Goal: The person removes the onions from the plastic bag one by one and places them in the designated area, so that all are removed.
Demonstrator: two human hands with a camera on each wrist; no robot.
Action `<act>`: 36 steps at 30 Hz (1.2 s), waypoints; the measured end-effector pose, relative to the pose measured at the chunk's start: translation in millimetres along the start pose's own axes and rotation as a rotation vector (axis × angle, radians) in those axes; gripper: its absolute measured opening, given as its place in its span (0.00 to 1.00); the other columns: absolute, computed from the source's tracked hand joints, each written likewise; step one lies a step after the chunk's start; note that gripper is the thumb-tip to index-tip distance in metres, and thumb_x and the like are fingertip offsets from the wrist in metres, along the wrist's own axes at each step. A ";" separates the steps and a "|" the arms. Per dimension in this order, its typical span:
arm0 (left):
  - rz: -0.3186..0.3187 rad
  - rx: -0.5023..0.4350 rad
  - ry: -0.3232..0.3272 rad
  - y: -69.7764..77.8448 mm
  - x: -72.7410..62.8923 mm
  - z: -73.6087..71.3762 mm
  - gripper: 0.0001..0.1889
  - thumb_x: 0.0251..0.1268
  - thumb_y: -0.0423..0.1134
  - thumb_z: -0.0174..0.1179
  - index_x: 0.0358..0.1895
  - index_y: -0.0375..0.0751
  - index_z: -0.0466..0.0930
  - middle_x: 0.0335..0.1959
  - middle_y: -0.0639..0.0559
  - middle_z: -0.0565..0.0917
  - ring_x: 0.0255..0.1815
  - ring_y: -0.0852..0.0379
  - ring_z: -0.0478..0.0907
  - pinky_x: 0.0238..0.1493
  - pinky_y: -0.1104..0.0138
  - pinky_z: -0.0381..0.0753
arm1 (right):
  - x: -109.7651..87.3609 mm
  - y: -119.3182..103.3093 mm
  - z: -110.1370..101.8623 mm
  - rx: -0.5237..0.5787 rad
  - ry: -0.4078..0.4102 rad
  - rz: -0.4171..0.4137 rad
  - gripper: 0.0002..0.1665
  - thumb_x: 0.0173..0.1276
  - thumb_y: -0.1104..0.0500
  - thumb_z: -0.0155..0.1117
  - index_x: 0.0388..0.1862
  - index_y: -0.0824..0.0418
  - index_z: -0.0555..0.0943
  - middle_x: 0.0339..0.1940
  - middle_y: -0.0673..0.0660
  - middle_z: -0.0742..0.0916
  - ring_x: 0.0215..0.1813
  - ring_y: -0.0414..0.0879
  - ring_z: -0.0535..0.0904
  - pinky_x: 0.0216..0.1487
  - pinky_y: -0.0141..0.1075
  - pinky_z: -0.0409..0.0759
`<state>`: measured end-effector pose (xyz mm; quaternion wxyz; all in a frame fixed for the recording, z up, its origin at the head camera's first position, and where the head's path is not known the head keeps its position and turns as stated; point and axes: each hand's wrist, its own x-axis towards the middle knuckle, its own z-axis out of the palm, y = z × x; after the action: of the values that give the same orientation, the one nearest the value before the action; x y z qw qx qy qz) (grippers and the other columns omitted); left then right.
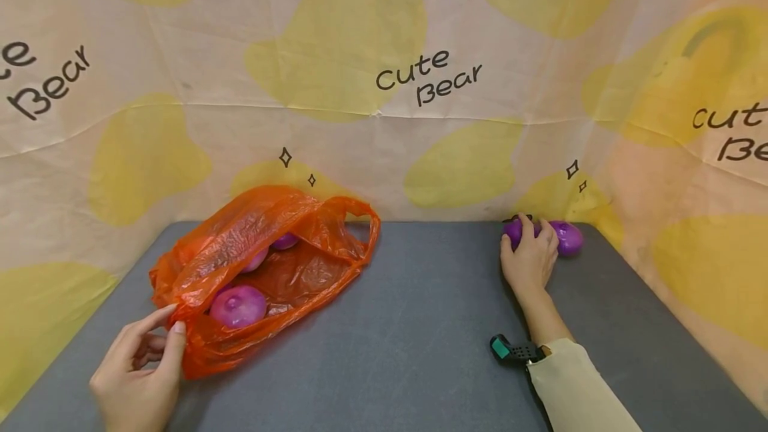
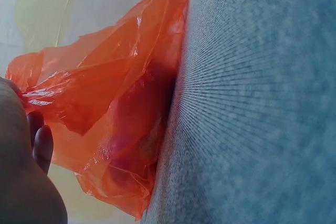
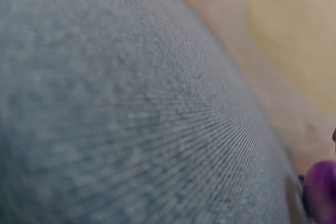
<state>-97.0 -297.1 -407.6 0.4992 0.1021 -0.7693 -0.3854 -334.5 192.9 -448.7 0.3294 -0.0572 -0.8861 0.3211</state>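
An orange plastic bag (image 1: 312,272) lies on its side at the left of the table, its mouth facing right. My left hand (image 1: 141,365) pinches the near edge of that mouth between thumb and fingers; in the left wrist view the film bunches up at the fingers. Inside the bag sits a glossy purple onion (image 1: 239,307), with more purple round shapes partly covered behind it. At the far right, my right hand (image 1: 531,259) grips a purple onion (image 1: 513,230) from above, fingers curled over it. A second purple onion (image 1: 567,239) lies just right of those fingers.
The grey table (image 1: 408,332) ends at the back against a printed cloth backdrop (image 1: 336,52), which also rises along both sides. One bag handle (image 1: 373,239) forms a loop near the back edge. A dark band with a green face (image 1: 510,350) is on the right wrist.
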 end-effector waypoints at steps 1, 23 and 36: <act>0.000 0.002 0.008 -0.1 -0.2 -0.2 0.14 0.57 0.25 0.68 0.48 0.31 0.88 0.31 0.78 0.77 0.23 0.79 0.71 0.29 0.90 0.71 | 0.7 -4.0 -0.4 0.009 0.007 -0.020 0.30 0.68 0.56 0.64 0.68 0.61 0.74 0.73 0.71 0.68 0.77 0.69 0.57 0.73 0.66 0.57; -0.013 -0.032 0.018 -0.5 -1.5 0.9 0.15 0.56 0.23 0.69 0.48 0.34 0.89 0.34 0.78 0.80 0.24 0.79 0.72 0.29 0.90 0.72 | -11.0 -164.1 -46.5 0.223 -0.172 -0.429 0.26 0.70 0.53 0.68 0.64 0.62 0.79 0.62 0.64 0.82 0.65 0.62 0.75 0.65 0.59 0.74; -0.041 -0.003 0.016 -2.8 -3.8 0.7 0.15 0.58 0.23 0.68 0.49 0.36 0.89 0.33 0.77 0.78 0.23 0.78 0.71 0.27 0.89 0.71 | -44.3 -283.5 -47.5 0.451 -0.289 -0.526 0.19 0.70 0.51 0.68 0.56 0.56 0.84 0.57 0.54 0.85 0.64 0.51 0.77 0.67 0.47 0.76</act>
<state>-96.4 -296.6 -412.4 0.4976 0.1205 -0.7624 -0.3959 -239.4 -18.9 -273.5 0.2763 0.2922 -0.8148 0.4176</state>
